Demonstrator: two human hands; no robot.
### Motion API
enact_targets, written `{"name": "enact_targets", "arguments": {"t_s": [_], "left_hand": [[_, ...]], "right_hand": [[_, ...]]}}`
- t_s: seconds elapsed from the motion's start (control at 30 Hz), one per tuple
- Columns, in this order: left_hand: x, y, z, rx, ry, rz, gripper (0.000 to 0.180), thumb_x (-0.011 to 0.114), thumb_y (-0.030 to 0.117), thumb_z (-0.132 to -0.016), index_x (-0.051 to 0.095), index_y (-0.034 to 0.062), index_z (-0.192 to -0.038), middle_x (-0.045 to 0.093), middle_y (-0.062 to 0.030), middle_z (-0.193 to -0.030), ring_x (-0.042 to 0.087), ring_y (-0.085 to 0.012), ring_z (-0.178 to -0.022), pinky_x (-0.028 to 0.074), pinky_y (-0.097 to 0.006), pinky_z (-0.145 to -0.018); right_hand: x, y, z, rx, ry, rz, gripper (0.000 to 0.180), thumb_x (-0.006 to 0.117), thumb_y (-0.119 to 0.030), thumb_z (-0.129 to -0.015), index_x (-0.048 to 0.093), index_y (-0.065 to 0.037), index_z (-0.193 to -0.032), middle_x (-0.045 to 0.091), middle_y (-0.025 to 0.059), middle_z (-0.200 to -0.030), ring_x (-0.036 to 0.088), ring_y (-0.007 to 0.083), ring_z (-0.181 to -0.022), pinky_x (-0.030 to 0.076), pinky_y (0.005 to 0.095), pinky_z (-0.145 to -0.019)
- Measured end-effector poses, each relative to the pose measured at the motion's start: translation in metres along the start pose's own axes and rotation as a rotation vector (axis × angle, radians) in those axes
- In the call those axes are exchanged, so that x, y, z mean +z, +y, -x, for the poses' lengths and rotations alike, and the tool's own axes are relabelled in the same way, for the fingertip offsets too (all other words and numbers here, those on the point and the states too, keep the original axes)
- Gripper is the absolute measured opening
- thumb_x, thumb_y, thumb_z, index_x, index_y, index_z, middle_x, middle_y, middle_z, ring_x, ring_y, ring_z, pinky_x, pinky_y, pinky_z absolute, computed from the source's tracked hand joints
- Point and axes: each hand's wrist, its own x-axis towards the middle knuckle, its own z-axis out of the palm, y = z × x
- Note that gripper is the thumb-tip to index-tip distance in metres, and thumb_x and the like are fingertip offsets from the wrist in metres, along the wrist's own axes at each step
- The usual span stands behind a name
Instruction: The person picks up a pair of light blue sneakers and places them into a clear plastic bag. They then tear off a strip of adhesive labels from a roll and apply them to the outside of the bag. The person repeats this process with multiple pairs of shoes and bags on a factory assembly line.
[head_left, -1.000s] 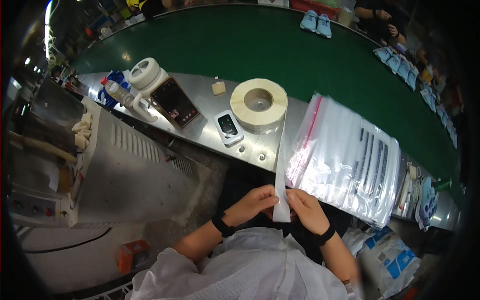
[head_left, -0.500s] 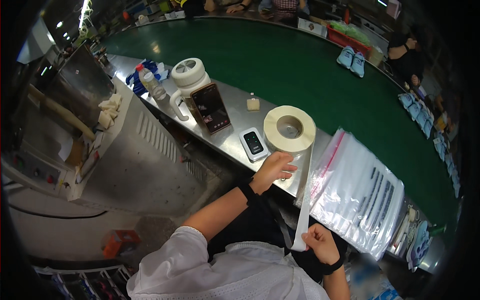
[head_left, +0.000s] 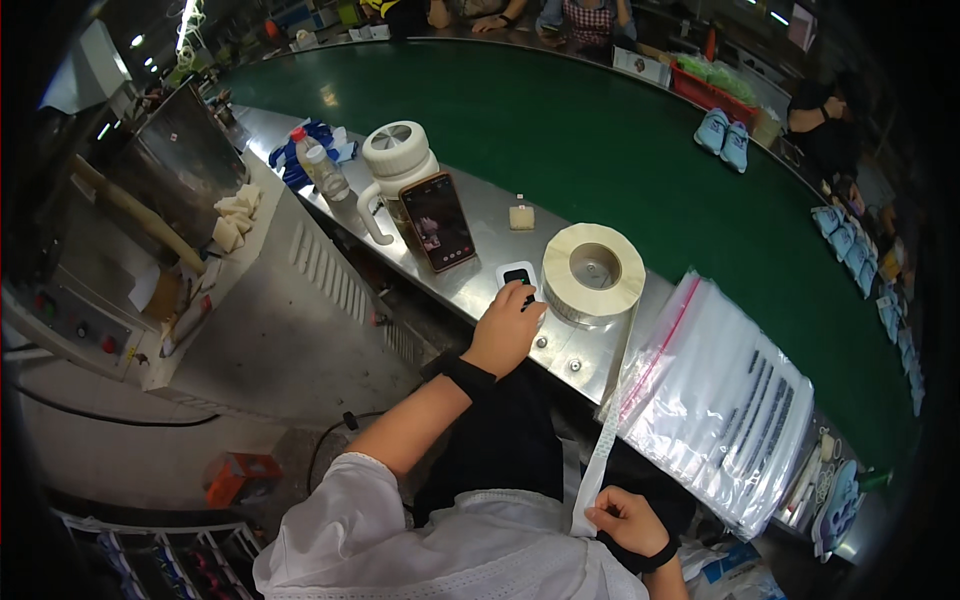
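So nearest the camera, the right hand (head_left: 625, 520) is pinched shut on the loose end of a white label strip (head_left: 608, 430), down at about 5 o'clock. That strip runs up to the label roll (head_left: 593, 272) lying flat on the steel counter (head_left: 480, 215). The left hand (head_left: 505, 328) is loosely open, fingertips touching a small white device (head_left: 515, 274) just at 9 o'clock of the roll. A stack of clear zip bags (head_left: 715, 400) sits at the roll's 4 o'clock. Further out there's a propped phone (head_left: 438, 220), a white jug (head_left: 395, 165), then the green conveyor belt (head_left: 600, 130).
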Motion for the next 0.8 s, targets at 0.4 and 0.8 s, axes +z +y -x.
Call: {"name": "enact_targets", "arguments": {"t_s": [0.4, 0.8], "left_hand": [[-0.042, 0.083, 0.04, -0.327, -0.584, 0.562, 0.019, 0.058, 0.017, -0.086, 0.061, 0.0028, -0.098, 0.063, -0.0054, -0.085, 0.059, -0.0182, -0.076, 0.046, -0.029, -0.066], [-0.026, 0.098, 0.055, -0.679, -0.687, 1.373, 0.019, 0.056, 0.014, -0.089, 0.059, -0.0006, -0.1, 0.059, 0.0004, -0.085, 0.051, -0.0038, -0.078, 0.043, -0.02, -0.065]], "right_hand": [[0.01, -0.021, -0.003, -0.073, 0.004, 0.057, 0.014, 0.066, -0.015, -0.08, 0.058, -0.004, -0.075, 0.056, 0.0055, -0.06, 0.054, 0.0114, -0.052, 0.041, 0.0249, -0.05], [0.017, -0.015, -0.048, -0.127, 0.231, -0.268, 0.022, 0.06, -0.017, -0.087, 0.055, 0.001, -0.098, 0.058, 0.0053, -0.084, 0.052, 0.0118, -0.075, 0.044, 0.026, -0.069]]}}
